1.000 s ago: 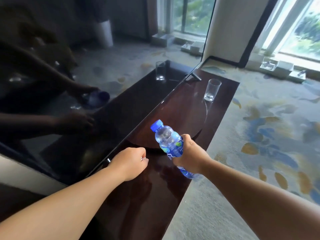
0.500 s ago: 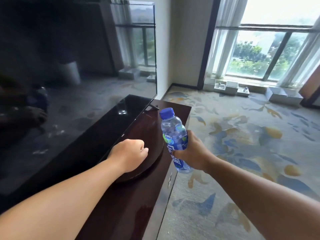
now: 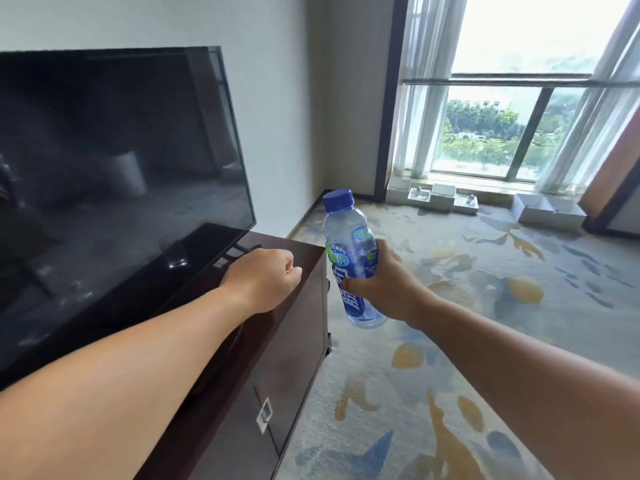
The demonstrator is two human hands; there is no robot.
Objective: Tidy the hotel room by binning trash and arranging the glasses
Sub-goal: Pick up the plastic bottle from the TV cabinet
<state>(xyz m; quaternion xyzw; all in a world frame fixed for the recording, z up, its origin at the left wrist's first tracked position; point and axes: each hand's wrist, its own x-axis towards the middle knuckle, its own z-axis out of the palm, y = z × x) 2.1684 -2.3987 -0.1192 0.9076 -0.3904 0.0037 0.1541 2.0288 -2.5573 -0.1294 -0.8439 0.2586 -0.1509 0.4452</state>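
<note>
Room: hotel room, pale wall, patterned carpet (image 3: 485, 306) in grey, blue and yellow; daylight is let in through a tall window (image 3: 491, 129).
Water bottle (image 3: 351, 258): clear plastic, blue label, blue cap (image 3: 338, 200) screwed on. Held nearly upright, top leaned slightly left. Kept in the air over the carpet, just beside the cabinet's end corner, not touching it. Fill level cannot be told.
Right hand (image 3: 384, 285): wrapped round the bottle's middle, thumb laid across the label on the near side, fingers curled round the far side; bottle base left sticking out below the grip.
Left hand (image 3: 265, 277): curled into a fist, back of hand up, nothing seen inside it. Placed over the cabinet top near its end edge; contact with the wood cannot be told.
Cabinet (image 3: 277, 358): low, dark glossy wood, set against the wall; a square metal pull (image 3: 265, 414) is seen on its front.
Television (image 3: 114, 161): black flat screen, dark, stood on the cabinet left of the fist; the room is reflected in it.
Window side: sheer curtains (image 3: 420, 98) are hung at both edges; white boxes (image 3: 547, 211) are laid on the floor below the sill; trees are seen outside.
</note>
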